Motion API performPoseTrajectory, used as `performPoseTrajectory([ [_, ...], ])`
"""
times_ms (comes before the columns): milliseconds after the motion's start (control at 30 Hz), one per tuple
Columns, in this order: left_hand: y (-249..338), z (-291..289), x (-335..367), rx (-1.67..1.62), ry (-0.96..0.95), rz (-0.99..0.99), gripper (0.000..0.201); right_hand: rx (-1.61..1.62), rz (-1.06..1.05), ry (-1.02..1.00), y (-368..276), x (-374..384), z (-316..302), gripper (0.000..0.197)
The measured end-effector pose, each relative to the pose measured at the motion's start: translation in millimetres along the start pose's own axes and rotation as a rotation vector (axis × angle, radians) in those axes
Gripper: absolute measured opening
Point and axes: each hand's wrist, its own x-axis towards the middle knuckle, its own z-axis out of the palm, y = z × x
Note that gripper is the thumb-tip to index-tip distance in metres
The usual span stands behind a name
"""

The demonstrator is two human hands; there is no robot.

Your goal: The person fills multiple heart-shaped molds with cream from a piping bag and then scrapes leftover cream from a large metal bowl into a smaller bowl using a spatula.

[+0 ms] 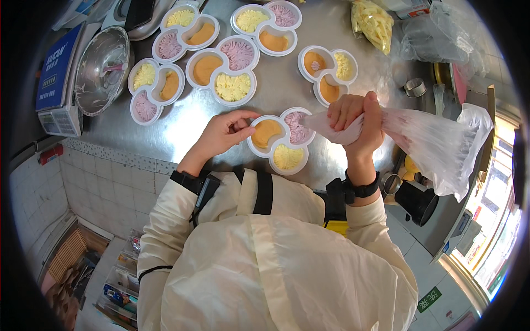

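In front of me lies a white three-cup tray (280, 144) with orange, pink and yellow fillings. My left hand (223, 132) pinches its left rim between thumb and fingers. A clear piping bag (411, 129) with pink cream is squeezed in my right hand (358, 121). The bag's tip points at the pink cream (296, 127) in the tray's upper right cup. Just beyond stands another three-cup tray (329, 74); it has yellow cream in one cup, orange in two, and a small pink dab in one orange cup.
Several filled trays (222, 69) stand to the far left on the steel table (185, 124). Beyond them, at the left, are a metal bowl (103, 71) and a scale (61, 121). A bag of yellow shreds (372, 25), a metal ring (415, 87) and a black cup (418, 201) are on the right.
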Motion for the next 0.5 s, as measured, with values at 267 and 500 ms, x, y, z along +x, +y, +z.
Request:
performPoseTrajectory([
  [267,-4,-1,1,0.018,-0.012,0.021,0.033,-0.035,0.104,0.046,10,-10,0,0.045],
  [500,1,2,1,0.001,0.005,0.004,0.031,-0.098,0.119,0.04,13,-11,-1,0.045],
])
